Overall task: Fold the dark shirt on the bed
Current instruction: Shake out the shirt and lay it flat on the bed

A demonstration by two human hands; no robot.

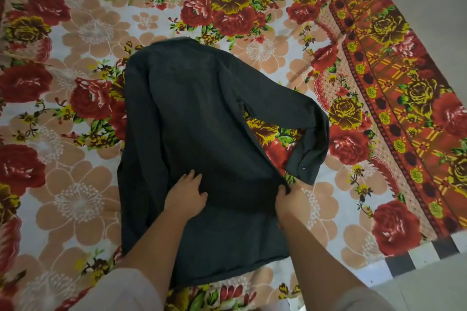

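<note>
A big flowery sheet (75, 199) is covering the bed. Left of the dark shirt (192, 108), it is showing red roses and big peach flowers on white. The shirt is lying spread out in the middle of the sheet, with its collar end pointing away from the person. The left hand (187, 195) is resting on the lower part of the shirt with its fingers spread flat, holding nothing. At the shirt's right edge, the right hand (290, 201) is pinching the cloth, its fingers curled round a fold. Right of the shirt's body, its long sleeve (290, 106) is bending back down, and the cuff (307, 166) is lying on the sheet. Farther right of the shirt, a wide red band (394, 98) with yellow roses is running along the sheet. Past that, a pale floor (434, 15) is showing, and a black and white checked edge (414, 259) is peeking out lower down.
</note>
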